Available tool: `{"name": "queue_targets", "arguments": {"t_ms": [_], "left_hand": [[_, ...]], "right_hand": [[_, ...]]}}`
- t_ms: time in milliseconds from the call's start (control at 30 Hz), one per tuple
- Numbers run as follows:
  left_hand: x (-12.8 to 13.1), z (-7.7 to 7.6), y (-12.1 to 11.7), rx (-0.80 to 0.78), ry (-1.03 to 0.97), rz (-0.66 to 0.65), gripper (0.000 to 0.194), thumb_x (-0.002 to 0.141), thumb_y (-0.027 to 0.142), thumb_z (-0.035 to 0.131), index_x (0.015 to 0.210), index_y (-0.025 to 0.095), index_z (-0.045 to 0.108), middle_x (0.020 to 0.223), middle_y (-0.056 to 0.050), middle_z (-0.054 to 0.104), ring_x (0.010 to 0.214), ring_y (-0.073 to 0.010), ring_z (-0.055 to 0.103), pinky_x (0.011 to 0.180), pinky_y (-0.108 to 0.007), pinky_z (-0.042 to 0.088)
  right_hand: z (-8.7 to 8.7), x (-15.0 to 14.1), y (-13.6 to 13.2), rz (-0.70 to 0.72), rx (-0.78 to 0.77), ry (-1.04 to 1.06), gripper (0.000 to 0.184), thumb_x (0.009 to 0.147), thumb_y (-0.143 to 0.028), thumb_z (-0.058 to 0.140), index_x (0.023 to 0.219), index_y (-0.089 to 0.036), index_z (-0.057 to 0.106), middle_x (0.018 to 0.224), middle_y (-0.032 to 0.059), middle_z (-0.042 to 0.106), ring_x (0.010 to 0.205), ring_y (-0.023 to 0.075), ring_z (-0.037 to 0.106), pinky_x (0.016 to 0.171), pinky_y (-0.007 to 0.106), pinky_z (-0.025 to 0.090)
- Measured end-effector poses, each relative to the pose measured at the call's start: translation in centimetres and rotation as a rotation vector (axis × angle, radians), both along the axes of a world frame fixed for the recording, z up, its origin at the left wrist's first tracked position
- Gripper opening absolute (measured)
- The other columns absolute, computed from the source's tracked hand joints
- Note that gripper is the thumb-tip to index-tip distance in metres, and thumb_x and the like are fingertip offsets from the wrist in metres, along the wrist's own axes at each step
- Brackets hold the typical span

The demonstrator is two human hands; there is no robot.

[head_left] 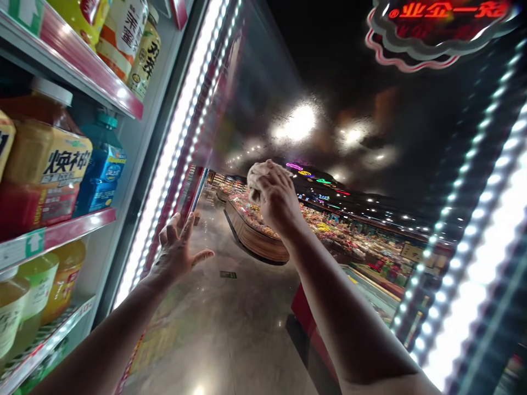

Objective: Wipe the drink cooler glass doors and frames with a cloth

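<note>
My right hand (276, 192) is wrapped over a crumpled pale cloth (257, 174) and presses it against the glass door (337, 104). Moisture droplets show on the pane around the bright reflections above the cloth. Lower and to the left, my left hand (176, 244) has its fingers spread near the door's lit edge, thumb pointing right. It holds nothing; whether its fingertips touch the frame is unclear. Part of the cloth is hidden under my right fingers.
Bottled drinks, among them a large red one (45, 164) and a blue one (101, 164), line shelves at left. Bright light strips (177, 126) run along both sides. Through the glass appear a wood-sided display counter (255, 233), a shiny floor (214, 323) and a red neon sign (448, 11).
</note>
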State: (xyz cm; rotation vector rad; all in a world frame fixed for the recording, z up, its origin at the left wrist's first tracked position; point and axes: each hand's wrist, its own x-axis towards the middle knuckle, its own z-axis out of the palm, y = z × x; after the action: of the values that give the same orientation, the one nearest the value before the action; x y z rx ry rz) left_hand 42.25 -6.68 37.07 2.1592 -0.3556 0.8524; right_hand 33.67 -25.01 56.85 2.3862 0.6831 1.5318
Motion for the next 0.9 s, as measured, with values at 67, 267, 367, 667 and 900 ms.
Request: {"name": "queue_targets", "arguments": {"t_ms": [67, 267, 367, 667, 900], "left_hand": [[0.2, -0.1, 0.0, -0.003, -0.014, -0.007, 0.11, 0.071, 0.068, 0.07, 0.159, 0.024, 0.022, 0.162, -0.024, 0.013, 0.145, -0.052, 0.02, 0.107, -0.07, 0.035], [0.5, -0.4, 0.1, -0.009, -0.038, -0.006, 0.107, 0.071, 0.069, 0.069, 0.159, 0.025, 0.024, 0.162, -0.022, 0.015, 0.145, -0.0512, 0.021, 0.107, -0.068, 0.036], [0.6, -0.6, 0.1, 0.007, -0.043, 0.002, 0.106, 0.073, 0.068, 0.068, 0.158, 0.024, 0.026, 0.161, -0.023, 0.017, 0.144, -0.0511, 0.024, 0.105, -0.068, 0.038], [0.8, -0.7, 0.2, 0.033, -0.039, 0.009, 0.106, 0.074, 0.07, 0.065, 0.159, 0.024, 0.023, 0.162, -0.023, 0.014, 0.143, -0.0515, 0.025, 0.105, -0.066, 0.039], [0.7, -0.7, 0.3, 0.03, -0.052, 0.004, 0.108, 0.073, 0.07, 0.066, 0.159, 0.024, 0.022, 0.162, -0.023, 0.016, 0.144, -0.0506, 0.024, 0.106, -0.064, 0.039]], "right_hand": [[0.5, 0.1, 0.0, -0.016, 0.071, -0.051, 0.046, 0.092, -0.009, 0.044, 0.131, -0.022, 0.063, 0.15, 0.0073, 0.053, 0.151, 0.025, 0.029, 0.126, 0.048, 0.025], [0.2, 0.7, 1.0, 0.006, -0.046, 0.045, 0.05, 0.092, -0.011, 0.046, 0.139, -0.025, 0.057, 0.15, 0.0054, 0.053, 0.151, 0.0242, 0.031, 0.126, 0.048, 0.026], [0.4, 1.0, 1.2, 0.006, -0.018, 0.0, 0.045, 0.094, -0.012, 0.044, 0.134, -0.022, 0.061, 0.149, 0.0066, 0.054, 0.151, 0.0245, 0.03, 0.126, 0.047, 0.026], [0.1, 2.1, 2.5, 0.052, -0.097, 0.064, 0.05, 0.09, -0.008, 0.051, 0.138, -0.02, 0.059, 0.147, 0.0092, 0.056, 0.148, 0.0256, 0.036, 0.124, 0.046, 0.028], [0.3, 2.9, 3.4, 0.038, -0.018, 0.006, 0.051, 0.091, -0.006, 0.044, 0.137, -0.021, 0.059, 0.149, 0.0084, 0.054, 0.151, 0.0245, 0.03, 0.126, 0.049, 0.024]]}}
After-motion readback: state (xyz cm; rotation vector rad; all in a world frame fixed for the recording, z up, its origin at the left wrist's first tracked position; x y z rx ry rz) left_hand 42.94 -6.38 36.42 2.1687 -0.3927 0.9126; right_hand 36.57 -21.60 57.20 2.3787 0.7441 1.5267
